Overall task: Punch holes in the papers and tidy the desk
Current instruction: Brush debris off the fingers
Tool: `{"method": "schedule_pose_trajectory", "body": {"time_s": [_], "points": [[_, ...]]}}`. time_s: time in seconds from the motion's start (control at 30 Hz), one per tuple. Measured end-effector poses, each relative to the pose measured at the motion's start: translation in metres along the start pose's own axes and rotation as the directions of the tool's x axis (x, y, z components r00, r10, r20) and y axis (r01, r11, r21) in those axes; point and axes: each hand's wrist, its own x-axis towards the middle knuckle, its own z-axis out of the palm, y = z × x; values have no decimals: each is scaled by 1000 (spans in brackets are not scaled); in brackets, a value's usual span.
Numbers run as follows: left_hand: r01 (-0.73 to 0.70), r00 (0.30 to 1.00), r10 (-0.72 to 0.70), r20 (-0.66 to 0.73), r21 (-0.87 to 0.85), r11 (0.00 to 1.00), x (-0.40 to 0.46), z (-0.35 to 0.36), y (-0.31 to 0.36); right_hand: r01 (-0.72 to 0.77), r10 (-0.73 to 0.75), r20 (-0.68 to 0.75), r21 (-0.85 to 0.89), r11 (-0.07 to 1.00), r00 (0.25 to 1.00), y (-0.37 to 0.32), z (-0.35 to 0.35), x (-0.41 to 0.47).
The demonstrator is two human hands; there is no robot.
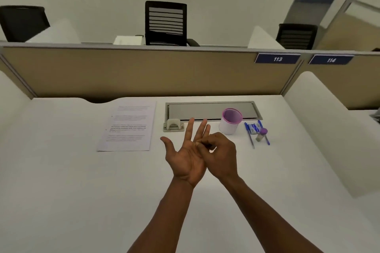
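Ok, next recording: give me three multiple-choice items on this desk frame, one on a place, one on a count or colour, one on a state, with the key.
1. Where does the hole punch sit?
A. right of the papers, left of the cup
B. on the papers
C. inside the cup

2. What colour is the cup's rim?
A. green
B. purple
C. orange

3. How is the left hand?
A. gripping the punch
B. flat on the papers
C. open, fingers spread, palm up above the desk

Key: 1 A, the punch stands on bare desk between the two. 2 B, a purple band tops the white cup. 3 C, it holds nothing; the right hand pinches at its fingers.
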Motion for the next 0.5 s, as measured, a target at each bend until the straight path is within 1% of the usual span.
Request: {"method": "schedule_pose_trajectory", "body": {"time_s": [0.17, 0.27, 0.33, 0.43, 0.5], "points": [[-9, 996, 16, -89, 80, 997, 29, -1, -16, 3, -4, -6, -5, 1000, 1000, 22, -4, 19], [12, 993, 8, -121, 164, 986, 47, -1, -29, 63, -66, -25, -103, 993, 998, 36, -10, 28], [28, 991, 3, -134, 231, 972, 61, -1, -38, 77, -78, -2, -152, 985, 997, 49, -14, 36], [61, 990, -17, -138, 322, 945, 86, 2, -49, 7, 0, 49, -141, 990, 999, 70, -23, 55], [91, 990, -46, -133, 354, 931, 107, 6, -53, -87, 94, 113, -65, 994, 989, 83, -30, 74]]}}
